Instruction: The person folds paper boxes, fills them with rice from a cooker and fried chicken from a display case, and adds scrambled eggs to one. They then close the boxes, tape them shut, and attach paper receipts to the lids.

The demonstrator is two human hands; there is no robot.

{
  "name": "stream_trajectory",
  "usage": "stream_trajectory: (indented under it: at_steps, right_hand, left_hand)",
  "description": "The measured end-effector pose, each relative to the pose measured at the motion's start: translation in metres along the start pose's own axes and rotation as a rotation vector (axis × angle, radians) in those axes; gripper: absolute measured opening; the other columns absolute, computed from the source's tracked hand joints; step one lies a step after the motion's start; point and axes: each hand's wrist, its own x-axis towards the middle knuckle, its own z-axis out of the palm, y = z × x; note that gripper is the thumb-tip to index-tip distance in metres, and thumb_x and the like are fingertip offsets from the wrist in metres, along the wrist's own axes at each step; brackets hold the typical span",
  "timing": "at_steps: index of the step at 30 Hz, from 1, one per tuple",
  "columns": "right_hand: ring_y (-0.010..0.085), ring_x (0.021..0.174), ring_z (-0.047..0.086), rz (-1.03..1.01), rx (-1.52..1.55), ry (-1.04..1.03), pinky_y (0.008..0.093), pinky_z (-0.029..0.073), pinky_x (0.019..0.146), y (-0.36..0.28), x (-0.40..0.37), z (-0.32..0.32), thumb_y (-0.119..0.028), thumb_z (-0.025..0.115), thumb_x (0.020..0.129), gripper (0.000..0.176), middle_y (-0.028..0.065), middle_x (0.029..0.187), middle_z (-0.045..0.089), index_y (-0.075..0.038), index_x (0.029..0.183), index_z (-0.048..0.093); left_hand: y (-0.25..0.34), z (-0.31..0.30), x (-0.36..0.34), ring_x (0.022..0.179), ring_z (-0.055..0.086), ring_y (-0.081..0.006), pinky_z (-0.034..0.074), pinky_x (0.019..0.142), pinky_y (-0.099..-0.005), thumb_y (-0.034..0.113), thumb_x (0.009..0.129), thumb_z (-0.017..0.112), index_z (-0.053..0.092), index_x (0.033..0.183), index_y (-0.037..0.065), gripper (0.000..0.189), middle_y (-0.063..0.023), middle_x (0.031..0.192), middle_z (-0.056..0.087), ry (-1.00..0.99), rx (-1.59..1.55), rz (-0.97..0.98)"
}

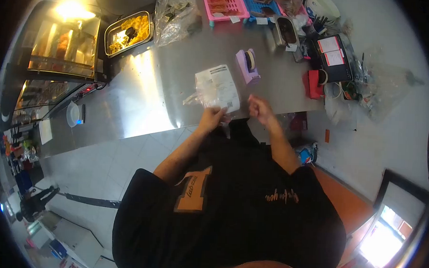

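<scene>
My left hand (213, 118) is closed on the near edge of a small clear plastic bag (204, 88) at the front of the steel counter. A printed paper slip (228, 89) lies against the bag, its lower edge by my fingers. To the right, my right hand (260, 110) is raised near the counter's edge, apart from the bag, with its fingers curled together. Whether it pinches something small I cannot make out. Just beyond it stands a purple tape dispenser (247, 71) with a roll of tape in it.
Pink (225, 5) and blue baskets (258, 9) line the back of the steel counter (179, 70). A metal tray of yellow food (128, 33) and a lit display case (65, 46) stand left. A red tape dispenser (314, 84) sits right. Another person (36, 203) is far left.
</scene>
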Motion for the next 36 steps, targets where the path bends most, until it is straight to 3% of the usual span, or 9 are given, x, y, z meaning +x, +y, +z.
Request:
stream_trajectory:
  at_steps: [3,6,9,12,15,17,29,34,36]
  right_hand:
    - [0.0092,0.045,0.045,-0.028,-0.51,0.076,0.0267,0.035,0.043,0.046,-0.013,0.037,-0.03,0.066,0.091,0.028,-0.0025,0.055,0.047,-0.002,0.095,0.071]
    - [0.0138,0.051,0.056,-0.152,-0.708,0.211,0.0296,0.043,0.047,0.076,0.007,0.033,-0.027,0.065,0.092,0.023,0.0052,0.071,0.065,-0.004,0.089,0.072]
    - [0.0282,0.068,0.068,-0.395,-1.288,0.421,0.0401,0.052,0.064,0.085,0.015,0.016,-0.038,0.069,0.088,0.035,0.0128,0.081,0.071,-0.004,0.09,0.073]
    - [0.0343,0.096,0.066,-0.111,-1.34,0.532,0.0467,0.051,0.082,0.081,0.011,0.016,-0.056,0.069,0.079,0.055,0.0198,0.101,0.069,-0.004,0.098,0.072]
    - [0.0371,0.133,0.04,-0.377,-1.267,0.302,0.0456,0.031,0.112,0.109,0.033,-0.007,-0.053,0.077,0.072,0.087,0.0196,0.143,0.044,-0.006,0.139,0.047]
    - [0.0392,0.138,0.03,-0.898,-1.222,0.218,0.0498,0.03,0.112,0.054,-0.068,0.042,-0.039,0.088,0.064,0.102,0.0212,0.145,0.039,-0.007,0.146,0.035]
    - [0.0448,0.134,0.037,-2.118,-0.619,1.24,0.056,0.037,0.105,0.081,-0.388,0.05,-0.026,0.091,0.065,0.102,0.0268,0.144,0.038,-0.018,0.146,0.03]
    - [0.0355,0.128,0.048,-1.516,-0.746,1.677,0.0464,0.042,0.105,0.166,-0.59,0.0,-0.026,0.093,0.061,0.103,0.0229,0.142,0.043,-0.002,0.141,0.033]
    - [0.0292,0.12,0.053,-1.622,-0.712,1.873,0.0427,0.044,0.102,0.167,-0.674,-0.004,-0.025,0.093,0.062,0.099,0.0186,0.131,0.05,0.0,0.139,0.036]
  left_hand:
    - [-0.023,-0.007,0.015,0.076,0.072,-0.0214,0.056,0.066,-0.0336,0.038,0.097,0.058,0.068,0.105,-0.003,0.042,-0.0085,0.092,0.073,-0.011,0.15,0.093]
    - [0.06,0.003,-0.039,0.08,0.071,-0.0286,0.056,0.071,-0.0405,0.045,0.09,0.064,0.065,0.111,-0.005,0.054,-0.012,0.101,0.072,0.078,1.13,0.171]
    - [0.085,-0.001,-0.049,0.097,0.067,-0.0346,0.052,0.083,-0.0512,0.05,0.083,0.069,0.059,0.124,0.0,0.066,-0.0169,0.116,0.067,0.453,1.508,0.926]
    - [0.065,-0.048,0.009,0.116,0.059,-0.0338,0.044,0.096,-0.0576,0.056,0.081,0.067,0.049,0.14,0.014,0.074,-0.0178,0.129,0.06,0.256,1.557,0.298]
    - [0.098,-0.061,0.027,0.094,0.068,-0.0328,0.055,0.077,-0.0482,0.036,0.091,0.051,0.067,0.109,0.011,0.034,-0.0155,0.106,0.069,0.056,1.812,0.43]
    - [0.117,-0.031,-0.003,0.096,0.066,-0.0373,0.052,0.081,-0.0502,0.034,0.091,0.053,0.069,0.1,0.009,0.031,-0.0188,0.096,0.069,-0.059,1.635,0.529]
    - [0.145,0.244,-0.269,0.097,0.053,-0.0248,0.041,0.089,-0.0361,0.009,0.075,0.07,0.065,0.105,-0.002,0.032,-0.0158,0.107,0.059,-0.8,0.166,1.021]
    - [0.117,0.422,-0.405,0.085,0.06,-0.0194,0.046,0.079,-0.0324,0.012,0.076,0.07,0.07,0.093,-0.004,0.024,-0.0093,0.081,0.066,-1.145,0.213,1.218]
    - [0.108,0.506,-0.457,0.076,0.061,-0.0137,0.048,0.072,-0.0286,0.018,0.084,0.066,0.069,0.095,-0.004,0.025,-0.008,0.082,0.068,-1.392,0.243,1.204]
